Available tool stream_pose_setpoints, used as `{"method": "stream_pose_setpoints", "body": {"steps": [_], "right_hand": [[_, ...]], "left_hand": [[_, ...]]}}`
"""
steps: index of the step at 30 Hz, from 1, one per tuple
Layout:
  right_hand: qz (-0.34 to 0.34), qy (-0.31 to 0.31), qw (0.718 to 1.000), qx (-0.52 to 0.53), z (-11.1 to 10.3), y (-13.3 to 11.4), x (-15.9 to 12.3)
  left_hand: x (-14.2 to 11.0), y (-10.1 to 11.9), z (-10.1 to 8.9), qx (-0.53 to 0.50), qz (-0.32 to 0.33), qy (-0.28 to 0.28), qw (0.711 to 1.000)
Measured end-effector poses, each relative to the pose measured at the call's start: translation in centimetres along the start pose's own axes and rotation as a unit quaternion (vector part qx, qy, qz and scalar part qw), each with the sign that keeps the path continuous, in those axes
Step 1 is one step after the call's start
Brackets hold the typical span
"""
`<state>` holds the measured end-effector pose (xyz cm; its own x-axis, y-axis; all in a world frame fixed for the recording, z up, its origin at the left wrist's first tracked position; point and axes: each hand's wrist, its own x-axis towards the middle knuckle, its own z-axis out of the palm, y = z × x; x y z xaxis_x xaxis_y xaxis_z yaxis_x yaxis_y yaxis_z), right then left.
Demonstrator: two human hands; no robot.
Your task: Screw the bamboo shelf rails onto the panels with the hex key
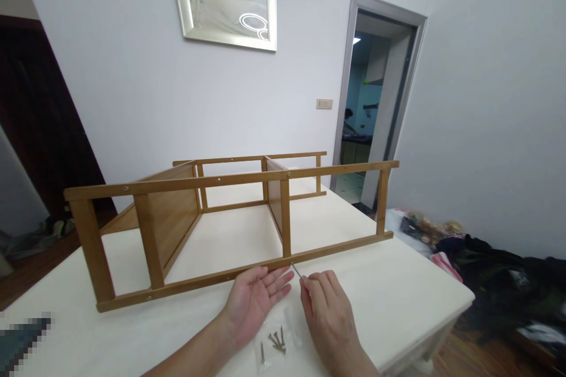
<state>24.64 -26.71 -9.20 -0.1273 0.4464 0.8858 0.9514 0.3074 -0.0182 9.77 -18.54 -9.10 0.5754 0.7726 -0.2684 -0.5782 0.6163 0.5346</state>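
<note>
A wooden shelf frame (212,277) lies on its side on a white table (354,294), with slatted rails and two panels between its sides. My right hand (329,312) pinches a thin metal hex key (297,271). The key's tip meets a screw (292,264) in the lower front rail, at the foot of the middle crosspiece (286,218). My left hand (256,300) lies palm up with fingers spread, close under that rail and left of the key. Between my forearms, several loose screws (276,341) rest on a clear plastic bag (269,359).
A framed picture (230,44) hangs on the wall behind the table. To the right, a doorway (347,88) opens on another room, where a person is partly visible. Dark clothes and bags (490,283) are heaped beyond the table's right edge. A dark pixelated shape (22,339) covers the lower left.
</note>
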Motion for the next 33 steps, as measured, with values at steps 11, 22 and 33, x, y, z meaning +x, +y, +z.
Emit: {"method": "stream_pose_setpoints", "body": {"steps": [11, 22, 33], "right_hand": [[0.032, 0.003, 0.998, -0.05, 1.2, 0.3, -0.6], [0.042, -0.012, 0.996, -0.075, 2.0, -0.2, -0.7], [-0.003, -0.059, 0.998, -0.006, 0.6, 0.2, -0.8]], "left_hand": [[0.3, -0.1, -0.3, -0.001, -0.006, -0.001, 1.0], [0.2, 0.0, 0.0, 0.004, -0.006, -0.006, 1.0], [0.2, -0.2, -0.2, 0.013, 0.002, -0.009, 1.0]]}}
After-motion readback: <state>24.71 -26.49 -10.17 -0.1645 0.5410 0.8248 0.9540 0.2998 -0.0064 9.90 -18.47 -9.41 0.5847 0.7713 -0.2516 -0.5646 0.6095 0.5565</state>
